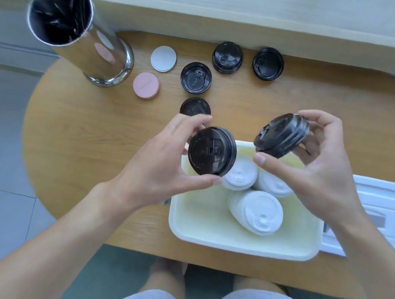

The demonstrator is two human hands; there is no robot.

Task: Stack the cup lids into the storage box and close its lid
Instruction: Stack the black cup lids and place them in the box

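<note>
Left grip: left hand [166, 160] pinches a round black plastic cup lid [212, 150] by its rim, thumb below, fingers above, centre of frame.
Right grip: right hand [310, 170] holds a short stack of black plastic lids [281, 135], tilted on edge, just right of centre.
Storage box: white rectangular plastic storage box [208, 225], open, lower centre, under both hands.
In the box: three stacks of white plastic cup lids [255, 211], lying on their sides.
Box lid: flat white plastic box lid [384, 203] on the table, touching the box's right side.
Loose lids: four black lids [195, 77] on the oval wooden table [97, 125], upper centre.
Other: pink round coaster [146, 85], white round coaster [163, 58], shiny steel cylinder [81, 39] at upper left.
</note>
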